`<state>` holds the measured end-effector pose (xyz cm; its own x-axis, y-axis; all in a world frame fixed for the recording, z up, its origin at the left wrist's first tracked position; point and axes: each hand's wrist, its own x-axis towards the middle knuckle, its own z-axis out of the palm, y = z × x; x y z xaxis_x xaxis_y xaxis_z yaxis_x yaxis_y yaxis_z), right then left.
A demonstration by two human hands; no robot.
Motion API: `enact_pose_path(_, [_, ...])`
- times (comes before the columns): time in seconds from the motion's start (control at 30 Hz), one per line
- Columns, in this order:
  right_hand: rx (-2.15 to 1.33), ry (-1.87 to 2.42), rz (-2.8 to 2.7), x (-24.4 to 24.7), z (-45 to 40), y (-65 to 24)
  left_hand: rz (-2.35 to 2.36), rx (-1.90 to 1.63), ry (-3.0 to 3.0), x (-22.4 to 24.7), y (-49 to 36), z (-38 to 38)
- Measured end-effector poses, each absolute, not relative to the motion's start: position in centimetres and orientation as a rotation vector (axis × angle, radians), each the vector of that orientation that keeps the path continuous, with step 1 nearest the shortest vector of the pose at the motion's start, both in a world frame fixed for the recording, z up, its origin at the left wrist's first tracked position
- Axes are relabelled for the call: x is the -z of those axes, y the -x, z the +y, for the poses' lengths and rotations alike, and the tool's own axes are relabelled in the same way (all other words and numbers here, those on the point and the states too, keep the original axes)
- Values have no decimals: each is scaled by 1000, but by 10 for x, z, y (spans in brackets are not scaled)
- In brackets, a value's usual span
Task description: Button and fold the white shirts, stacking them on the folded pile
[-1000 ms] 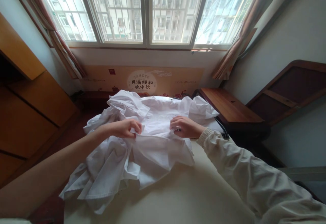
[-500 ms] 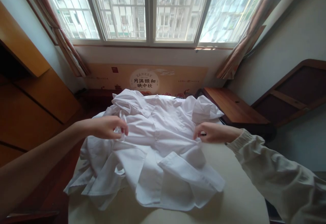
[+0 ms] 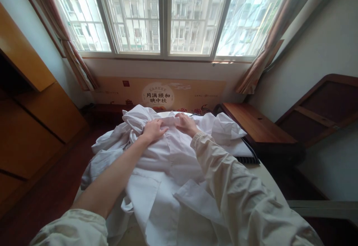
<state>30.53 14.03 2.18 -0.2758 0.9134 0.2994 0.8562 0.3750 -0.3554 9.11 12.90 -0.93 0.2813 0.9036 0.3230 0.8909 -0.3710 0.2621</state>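
A white garment (image 3: 179, 156) with sleeves and a front seam lies spread and wrinkled over the table in the head view. At its far end, around the collar (image 3: 169, 120), both hands are close together. My left hand (image 3: 154, 129) grips the cloth on the left of the collar, its thumb lying on the near side. Just to the right, my right hand (image 3: 187, 123) has its fingers closed on the collar's other part. One bunched sleeve (image 3: 223, 124) lies to the right. Heaped folds (image 3: 135, 117) sit on the left. The forearms cover part of the garment.
The pale table (image 3: 268, 180) has a rounded edge. A black striped edge (image 3: 247, 160) shows under the cloth at right. Beyond stand a wooden desk (image 3: 257, 124), a printed board (image 3: 112, 89) and a barred window (image 3: 165, 22). Orange cabinets (image 3: 36, 126) stand on the left.
Both hands have moved from the garment's sides up and inward to its collar, and now grip cloth there. The view has tilted slightly upward.
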Motion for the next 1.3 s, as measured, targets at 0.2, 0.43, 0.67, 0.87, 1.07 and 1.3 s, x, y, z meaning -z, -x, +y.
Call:
enact_pose_path(0.2, [-227,1605,-2082,5,174,-285,1653,-661,-2493,29,-84,122])
enact_pose_path(0.43, [-95,1491,-2044,22,157,-278,1608,-997,-2257,32,-81,121])
enact_pose_path(0.67, [-67,1259,-1830,30,107,-296,1302,-1412,-2180,15,-91,105])
enact_pose_path(0.87, [-134,1131,-1868,57,100,-305,1266,-1160,-2243,23,-99,107])
enact_pose_path(1.07, [-160,1130,-1895,59,102,-304,1200,-1210,-2227,30,-105,108])
enact_pose_path(1.3, [-171,1059,-1852,53,95,-301,1092,-1245,-1830,35,-108,111])
